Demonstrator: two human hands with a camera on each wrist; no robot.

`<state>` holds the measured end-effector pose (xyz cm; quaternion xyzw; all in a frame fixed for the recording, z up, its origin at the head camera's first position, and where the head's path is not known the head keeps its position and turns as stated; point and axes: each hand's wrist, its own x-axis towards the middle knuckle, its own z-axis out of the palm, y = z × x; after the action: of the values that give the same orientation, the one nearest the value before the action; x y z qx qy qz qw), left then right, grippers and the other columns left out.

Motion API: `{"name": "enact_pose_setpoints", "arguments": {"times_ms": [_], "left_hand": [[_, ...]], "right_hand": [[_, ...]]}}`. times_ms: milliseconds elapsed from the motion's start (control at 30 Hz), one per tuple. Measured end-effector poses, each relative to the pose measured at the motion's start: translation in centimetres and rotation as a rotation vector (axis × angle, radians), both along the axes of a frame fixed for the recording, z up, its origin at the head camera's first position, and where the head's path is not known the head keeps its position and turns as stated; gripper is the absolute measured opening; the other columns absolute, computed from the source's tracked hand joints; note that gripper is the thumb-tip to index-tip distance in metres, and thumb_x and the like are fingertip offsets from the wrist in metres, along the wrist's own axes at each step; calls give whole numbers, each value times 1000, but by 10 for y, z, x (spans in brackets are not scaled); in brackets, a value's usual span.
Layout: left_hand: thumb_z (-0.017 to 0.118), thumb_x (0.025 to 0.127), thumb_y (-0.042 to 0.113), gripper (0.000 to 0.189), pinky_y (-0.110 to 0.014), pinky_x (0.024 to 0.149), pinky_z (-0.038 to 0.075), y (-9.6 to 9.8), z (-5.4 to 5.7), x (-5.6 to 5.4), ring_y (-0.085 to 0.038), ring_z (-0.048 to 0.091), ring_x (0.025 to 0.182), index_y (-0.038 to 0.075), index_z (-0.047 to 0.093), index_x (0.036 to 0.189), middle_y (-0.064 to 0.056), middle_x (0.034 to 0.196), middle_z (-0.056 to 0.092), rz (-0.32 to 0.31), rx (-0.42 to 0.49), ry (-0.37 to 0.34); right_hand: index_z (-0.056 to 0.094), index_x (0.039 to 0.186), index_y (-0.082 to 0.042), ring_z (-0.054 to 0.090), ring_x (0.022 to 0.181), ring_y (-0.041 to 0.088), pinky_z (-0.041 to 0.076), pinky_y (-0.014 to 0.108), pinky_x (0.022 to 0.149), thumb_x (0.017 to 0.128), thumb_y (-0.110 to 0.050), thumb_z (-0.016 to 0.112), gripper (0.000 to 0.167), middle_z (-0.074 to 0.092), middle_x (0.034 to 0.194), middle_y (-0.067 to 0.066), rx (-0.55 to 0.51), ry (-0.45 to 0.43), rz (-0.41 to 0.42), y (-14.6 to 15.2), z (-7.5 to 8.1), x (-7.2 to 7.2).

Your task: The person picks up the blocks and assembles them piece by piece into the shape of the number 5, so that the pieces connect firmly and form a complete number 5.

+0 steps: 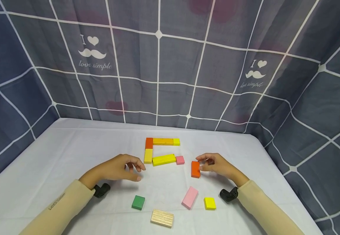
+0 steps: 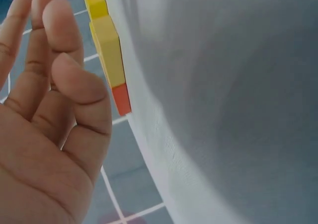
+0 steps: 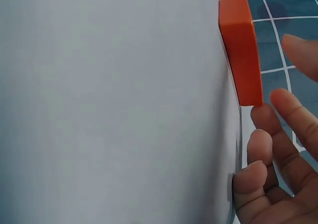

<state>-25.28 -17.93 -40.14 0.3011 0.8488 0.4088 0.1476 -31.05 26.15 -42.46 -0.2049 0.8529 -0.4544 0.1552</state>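
Orange block (image 1: pixel 195 169) sits at fingertips of right hand (image 1: pixel 218 165), thumb and fingers apart, so probably pinch long sides squarely, keeping left hand (image 1: pixel 121 168), likewise parted, off yellow block (image 1: pixel 148 156) beyond its fingertips.

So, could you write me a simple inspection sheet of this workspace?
Surface: white tabletop.
Job's things: red-orange corner block, orange bar, small yellow end block, pale yellow block, bright yellow bar and small pink block form an outline open on the right; orange block farther right; green block, wooden block, long pink block and yellow square block lie apart, nearer the person.
Clutter: nothing seen.
Hands: left hand holds nothing; right hand is at the orange block, contact unclear; black devices at both wrists.
Cables: nothing seen.
Surroundings: grey curtain with white grid lines.
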Motion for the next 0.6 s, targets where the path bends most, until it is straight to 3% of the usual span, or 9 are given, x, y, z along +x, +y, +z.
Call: {"name": "enact_pose_setpoints", "arguments": {"times_ms": [133,433,600], "left_hand": [[87,90,28,36,-32,84,50,0,0,14,-18,66,92,9,77,120,-4,111,74,-58,44,-31],[95,80,19,51,-27,83,49,1,-6,34,-15,62,96,9,74,126,2,112,70,-174,41,-155],[97,77,16,50,-26,85,50,3,-7,39,-9,60,94,12,74,122,7,110,69,-174,28,-129]], "right_hand": [[68,136,6,54,89,20,45,23,74,92,-9,84,49,67,105,9,0,8,18,3,-1,5],[64,137,9,54,96,23,45,22,76,85,-5,89,59,67,120,16,21,23,64,4,-2,9],[64,135,9,54,95,23,46,22,77,83,-6,91,60,67,118,13,45,54,67,1,-3,10]]}}
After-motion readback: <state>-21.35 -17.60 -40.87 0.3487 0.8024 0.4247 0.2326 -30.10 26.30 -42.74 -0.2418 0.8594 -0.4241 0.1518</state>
